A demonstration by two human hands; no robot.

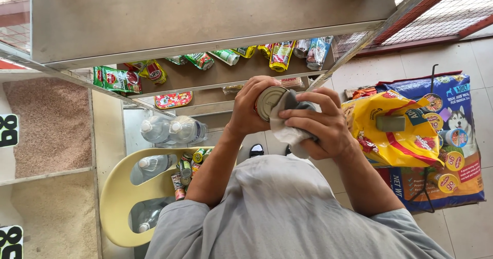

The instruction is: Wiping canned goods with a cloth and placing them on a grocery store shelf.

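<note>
My left hand [247, 106] grips a metal can [268, 102] with a silver lid turned toward me, held at chest height in front of a steel shelf unit. My right hand [317, 126] clutches a grey-white cloth [287, 130] and presses it against the right side of the can's lid. Both forearms rise from my grey shirt at the bottom of the view.
The steel shelf [205, 17] spreads across the top, with lower shelves holding colourful pouches [281, 54]. A yellow plastic chair [120, 197] at lower left carries several small cans [185, 171] and water bottles [172, 130]. Large pet food bags [405, 135] lie right. Grain bins [46, 125] sit left.
</note>
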